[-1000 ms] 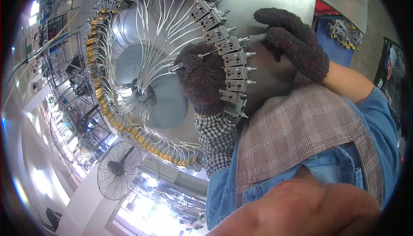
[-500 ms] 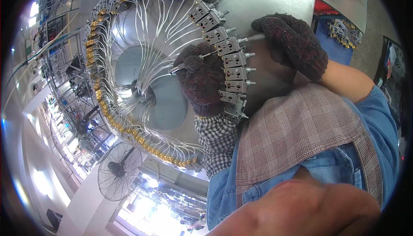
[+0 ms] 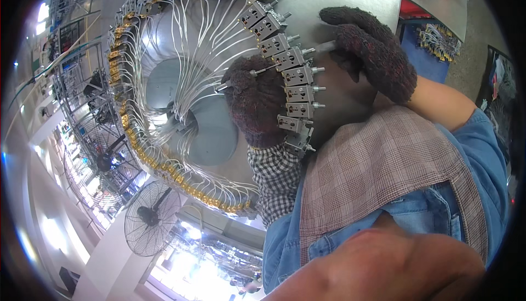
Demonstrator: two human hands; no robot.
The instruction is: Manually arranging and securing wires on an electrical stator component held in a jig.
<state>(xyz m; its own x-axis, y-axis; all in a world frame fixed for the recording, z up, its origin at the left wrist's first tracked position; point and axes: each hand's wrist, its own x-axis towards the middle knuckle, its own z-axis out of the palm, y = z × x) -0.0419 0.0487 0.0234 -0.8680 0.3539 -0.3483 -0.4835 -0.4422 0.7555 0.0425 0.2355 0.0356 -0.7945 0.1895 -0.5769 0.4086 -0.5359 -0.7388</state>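
A ring of small silver metal control boxes (image 3: 299, 94), each with a short shaft pointing outward, stands on a round metal table. White wires (image 3: 205, 21) run from the ring toward its centre. Inside the near right arc is my left hand (image 3: 255, 101), in a dark knitted glove, with fingers curled closed around a thin metal rod (image 3: 267, 69) that reaches to one box. A shiny tip (image 3: 222, 87) juts from its other side. Outside the ring, my right hand (image 3: 378, 54), also gloved, holds a grey rod-like piece (image 3: 327, 46) pointing at a box's shaft. Its grip is partly hidden.
Two grey discs (image 3: 211, 134) lie within the ring. Brass-coloured ends (image 3: 181, 177) line its left and near sides. A standing fan (image 3: 150, 216) is at lower left. A bundle of wired parts (image 3: 440, 43) sits on a blue surface at the upper right.
My right hand's outer fingers have lifted and spread a little away from the grey piece. The left hand has barely shifted; the ring looks almost still.
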